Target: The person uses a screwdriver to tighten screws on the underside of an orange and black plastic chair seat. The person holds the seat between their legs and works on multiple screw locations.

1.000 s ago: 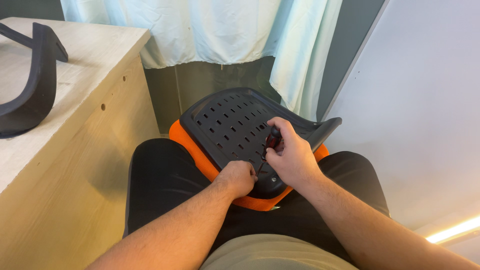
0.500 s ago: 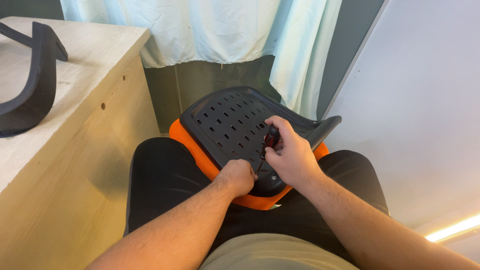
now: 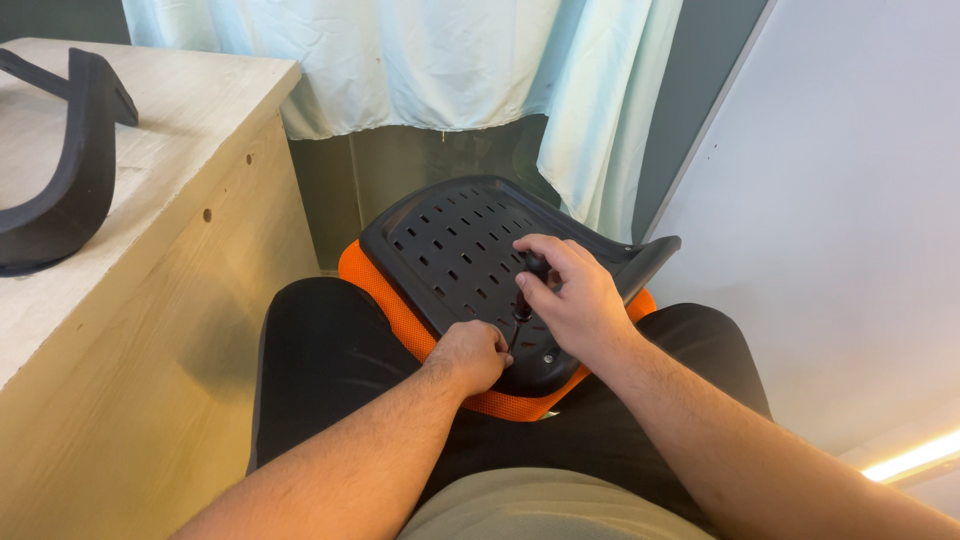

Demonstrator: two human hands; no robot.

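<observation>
Nearest the camera, both bare forearms reach forward over the person's lap, which is clad in black trousers with a khaki shirt hem at the bottom edge. The left hand is clenched into a loose fist at the near edge of a black perforated plastic seat pan, its fingers curled down against the plastic and pressing near the tip of a tool; what they pinch there is hidden. Just right of it and touching the same spot, the right hand is wrapped around a screwdriver with a dark handle, fingers closed on the handle and the shaft standing almost upright, its tip set on the seat pan between the two hands. The seat pan rests on the thighs, tilted away, with an orange mesh cushion showing under its left and near edges. Beyond the fingers, the pan's slotted surface rises to a curved far rim. Well left of the hands stands a pale wooden worktop carrying a curved black plastic armrest part. Farthest away hangs a pale mint curtain, with a white wall panel to the right.
</observation>
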